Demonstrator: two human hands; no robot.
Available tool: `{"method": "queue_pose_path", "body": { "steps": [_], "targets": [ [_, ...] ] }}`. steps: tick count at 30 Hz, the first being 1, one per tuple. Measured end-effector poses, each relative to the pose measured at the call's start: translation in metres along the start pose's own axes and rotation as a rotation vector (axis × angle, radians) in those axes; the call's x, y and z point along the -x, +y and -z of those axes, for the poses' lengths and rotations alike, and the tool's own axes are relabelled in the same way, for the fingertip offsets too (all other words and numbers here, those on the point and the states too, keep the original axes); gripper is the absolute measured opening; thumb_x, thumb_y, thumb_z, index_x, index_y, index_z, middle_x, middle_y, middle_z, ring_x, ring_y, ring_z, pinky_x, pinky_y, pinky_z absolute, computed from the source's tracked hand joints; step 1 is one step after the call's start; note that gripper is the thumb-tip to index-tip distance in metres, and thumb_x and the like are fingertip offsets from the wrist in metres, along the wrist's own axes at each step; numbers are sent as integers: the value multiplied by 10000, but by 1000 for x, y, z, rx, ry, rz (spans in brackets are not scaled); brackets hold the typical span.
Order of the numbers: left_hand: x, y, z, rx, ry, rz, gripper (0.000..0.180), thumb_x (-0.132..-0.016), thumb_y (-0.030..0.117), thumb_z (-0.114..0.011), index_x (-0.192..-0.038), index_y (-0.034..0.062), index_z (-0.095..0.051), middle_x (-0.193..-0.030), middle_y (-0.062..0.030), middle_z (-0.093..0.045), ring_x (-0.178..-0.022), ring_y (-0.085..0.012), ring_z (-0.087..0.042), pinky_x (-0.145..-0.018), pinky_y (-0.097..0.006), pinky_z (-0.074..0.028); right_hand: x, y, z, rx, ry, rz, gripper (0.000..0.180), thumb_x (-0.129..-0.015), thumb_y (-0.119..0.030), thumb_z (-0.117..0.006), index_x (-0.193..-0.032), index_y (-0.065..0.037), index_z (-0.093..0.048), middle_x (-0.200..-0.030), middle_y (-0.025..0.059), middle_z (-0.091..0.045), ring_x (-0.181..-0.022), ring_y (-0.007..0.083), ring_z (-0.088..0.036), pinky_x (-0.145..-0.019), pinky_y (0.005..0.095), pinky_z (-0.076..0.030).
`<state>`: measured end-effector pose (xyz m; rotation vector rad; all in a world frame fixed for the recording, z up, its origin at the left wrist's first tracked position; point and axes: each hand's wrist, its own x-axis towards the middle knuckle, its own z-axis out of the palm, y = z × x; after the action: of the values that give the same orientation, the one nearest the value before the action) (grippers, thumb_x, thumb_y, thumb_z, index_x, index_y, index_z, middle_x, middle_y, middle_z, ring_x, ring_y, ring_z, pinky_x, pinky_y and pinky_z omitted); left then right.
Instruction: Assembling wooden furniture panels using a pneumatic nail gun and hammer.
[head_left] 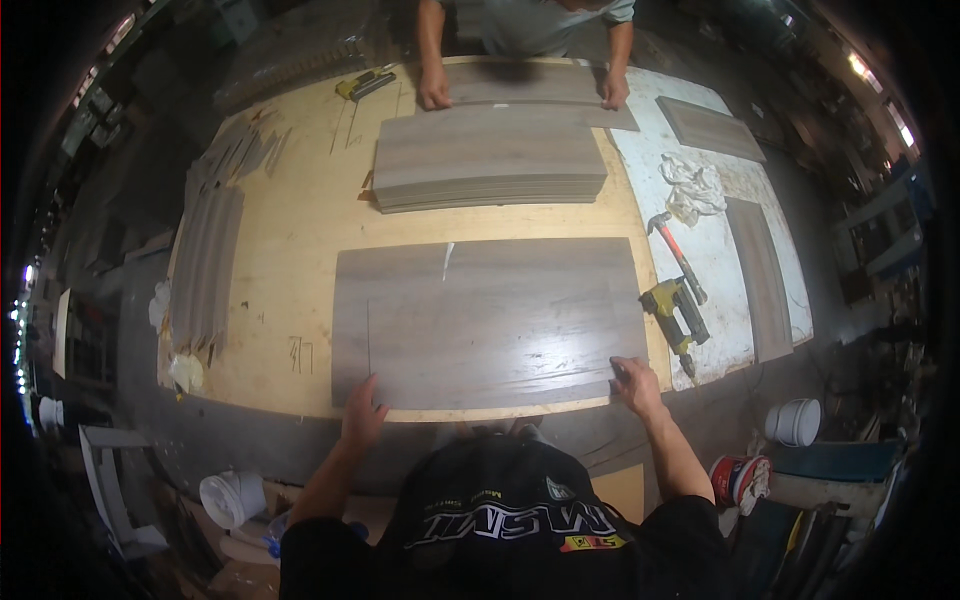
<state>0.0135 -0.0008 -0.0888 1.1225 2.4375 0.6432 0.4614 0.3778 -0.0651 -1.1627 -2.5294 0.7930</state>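
A wide grey-brown wood-grain panel (480, 320) lies flat on the table in front of me. My left hand (362, 410) grips its near edge close to the left corner, thumb and fingers bent. A thin dark line runs up the panel from those fingers; whether it is a mark or a thin strip I cannot tell. At the near right corner, my right hand (638, 386) has its fingers curled on the panel's edge. Just right of the panel lie a yellow-and-black nail gun (676, 312) and a hammer (680, 260) with a red-and-black handle.
Beyond the panel sits a stack of boards (490, 160). Across the table a co-worker's hands (435, 88) hold another board (530, 85). Narrow strips (207, 270) line the left side. A second nail gun (365, 86), a white cloth (692, 187) and a long board (758, 280) also lie here.
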Motion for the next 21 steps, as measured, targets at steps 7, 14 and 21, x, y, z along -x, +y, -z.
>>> {"method": "queue_pose_path", "body": {
  "steps": [7,14,21],
  "targets": [
    [1,-1,-4,-15,30,-62,729,-812,109,-800,-1456,5,-475,-1331,-239,-575,-1239,-431,-549,-1043,-477,-461,-1,-2,6,32,-34,-9,534,-777,-81,-819,-1283,-159,-666,-974,164,-662,-899,383,-667,-782,442,-557],
    [-22,-12,-16,136,145,173,602,-918,242,-752,-1410,-14,-518,-1277,-244,-617,-1185,-411,-598,-1025,-484,-470,-40,-23,21,-145,-168,-369,589,-860,-346,-762,-1351,-51,-628,-1079,222,-701,-1029,381,-680,-937,432,-533],
    [-116,-23,-16,3,198,307,375,-977,334,-667,-1160,7,-682,-1123,-213,-704,-1081,-374,-664,-930,-467,-523,-116,23,-26,-90,39,-378,526,-915,-338,-716,-1255,60,-669,-1239,276,-690,-1191,370,-670,-1026,410,-511]
  ]
}}
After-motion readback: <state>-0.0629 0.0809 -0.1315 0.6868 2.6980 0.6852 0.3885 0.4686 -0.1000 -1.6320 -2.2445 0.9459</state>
